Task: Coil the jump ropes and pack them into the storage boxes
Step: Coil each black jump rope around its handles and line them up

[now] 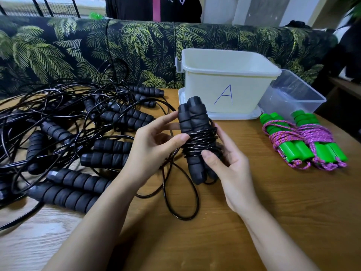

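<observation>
A: Both hands are on it. The left hand pinches the wound cord, and the right hand curls round the paired black handles, held upright over the table, just in front of box A.

B: One loose loop trails on the wood. I'd feed it round snugly, turns side by side, a thumb pinning each wrap, then tuck the end under so nothing springs open.

A: And the box sits close by.
</observation>
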